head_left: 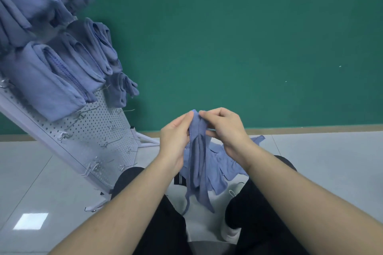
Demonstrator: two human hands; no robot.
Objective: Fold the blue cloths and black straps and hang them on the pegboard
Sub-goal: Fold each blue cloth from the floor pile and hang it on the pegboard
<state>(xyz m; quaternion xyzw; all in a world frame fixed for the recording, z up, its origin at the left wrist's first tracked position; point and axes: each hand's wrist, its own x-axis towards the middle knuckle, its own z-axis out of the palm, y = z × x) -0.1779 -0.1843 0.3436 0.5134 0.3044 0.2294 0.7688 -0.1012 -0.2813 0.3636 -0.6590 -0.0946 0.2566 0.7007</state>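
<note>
- A blue cloth [198, 151] is held up in front of the body, gathered into a narrow hanging bundle.
- Its top edge is pinched by the left hand [176, 136] and by the right hand [224, 128], fingers curled on the fabric.
- The folding step appears to be in hand; hanging is not yet done.
- More unfolded blue cloths [226, 163] lie on the floor [321, 161] below.
- Next, the fold likely needs squaring, then carrying left to a free hook [64, 135] on the pegboard [97, 128], below the cloths already hung [51, 80].

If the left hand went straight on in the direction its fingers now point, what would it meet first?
The left hand points up and to the right, into the blue cloth it pinches; just behind that are the fingers of the right hand. So it would probably meet the cloth, then the right hand, though depth is unclear.
</note>
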